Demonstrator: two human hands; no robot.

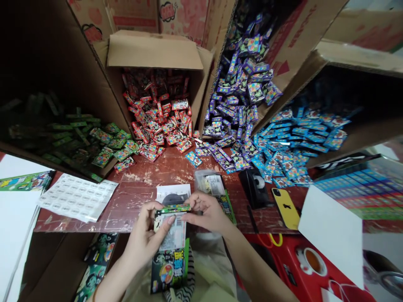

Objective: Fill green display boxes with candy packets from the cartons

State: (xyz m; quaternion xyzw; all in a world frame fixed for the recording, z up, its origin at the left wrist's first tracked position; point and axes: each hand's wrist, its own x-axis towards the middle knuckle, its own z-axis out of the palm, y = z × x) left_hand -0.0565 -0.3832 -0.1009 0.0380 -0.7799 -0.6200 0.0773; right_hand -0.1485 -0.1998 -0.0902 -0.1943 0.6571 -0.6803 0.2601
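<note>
Near the table's front edge, my left hand (152,228) grips a flat printed green-and-black candy box (170,268), its thumb pressed on the white label panel. The box's lower part hangs past the table edge, and its narrow green end faces up. On the right side of that end, my right hand (204,210) pinches the same box with bent fingers. Just behind the hands lie a white paper (173,191) and a dark round object, partly covered. To the right, another green-and-black box (225,201) lies on the table.
Open cartons hold heaps of small green packets (103,155), red packets (157,126), purple packets (236,109) and blue packets (292,147). A label sheet (78,196) lies left; a black tape dispenser (254,188) and yellow phone (286,208) lie right. A cup (311,261) stands on a red surface.
</note>
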